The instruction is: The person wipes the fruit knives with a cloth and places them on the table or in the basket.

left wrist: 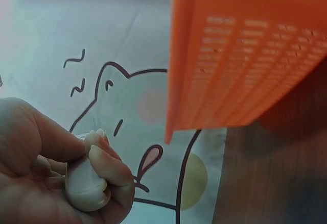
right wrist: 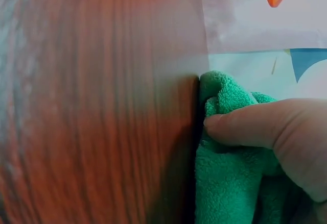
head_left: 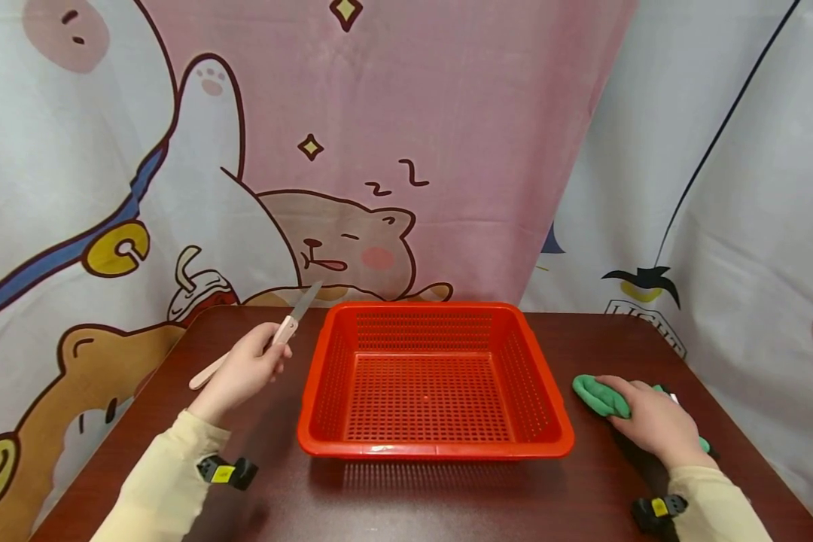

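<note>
In the head view my left hand (head_left: 247, 369) holds a small knife (head_left: 287, 330) by its pale pinkish handle, left of the red basket (head_left: 433, 450). The blade points up and away. A pale, rounded strip (head_left: 206, 374) shows beside that hand. Seen from the left wrist, thumb and fingers wrap the light handle (left wrist: 86, 185). Over on the right, my right hand (head_left: 657, 421) grips a bunched green towel (head_left: 601, 397) at the tabletop. The thumb presses into the fluffy cloth (right wrist: 225, 178) in the right wrist view; the other fingers are hidden.
The perforated plastic basket stands mid-table between both hands, with nothing in it. Beneath everything is a dark reddish-brown wooden table (head_left: 393, 504). A cartoon-printed curtain (head_left: 474, 150) hangs right behind the table's far edge and along its sides.
</note>
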Demonstrator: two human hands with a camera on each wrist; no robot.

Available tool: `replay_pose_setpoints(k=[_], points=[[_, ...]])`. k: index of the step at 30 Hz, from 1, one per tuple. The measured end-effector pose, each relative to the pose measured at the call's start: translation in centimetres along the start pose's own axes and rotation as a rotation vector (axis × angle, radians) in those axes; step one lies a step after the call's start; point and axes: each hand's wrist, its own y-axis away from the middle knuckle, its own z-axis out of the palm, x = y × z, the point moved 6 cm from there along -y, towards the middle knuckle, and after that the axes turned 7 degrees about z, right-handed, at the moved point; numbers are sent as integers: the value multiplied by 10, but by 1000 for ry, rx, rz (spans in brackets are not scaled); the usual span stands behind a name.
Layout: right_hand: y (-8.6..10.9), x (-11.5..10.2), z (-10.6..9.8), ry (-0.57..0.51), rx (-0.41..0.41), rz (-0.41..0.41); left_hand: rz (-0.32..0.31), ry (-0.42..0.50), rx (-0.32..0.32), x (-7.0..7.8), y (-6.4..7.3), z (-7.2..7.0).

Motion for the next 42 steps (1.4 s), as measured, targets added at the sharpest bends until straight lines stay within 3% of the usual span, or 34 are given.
replay_pose_setpoints(k=[6,10,20,30,42], points=[[8,-2,-5,-57,37,-14,13,45,-21,9,-1,8],[13,-6,-14,-96,112,-41,10,65,-30,14,-3,12],[25,-37,-63,-187,344,-103,41,121,-39,27,-7,25],[43,-98,-111,-298,577,-263,66,230,-72,45,-10,41],[58,-185,-126,-381,639,-475,68,355,-140,65,-14,65]])
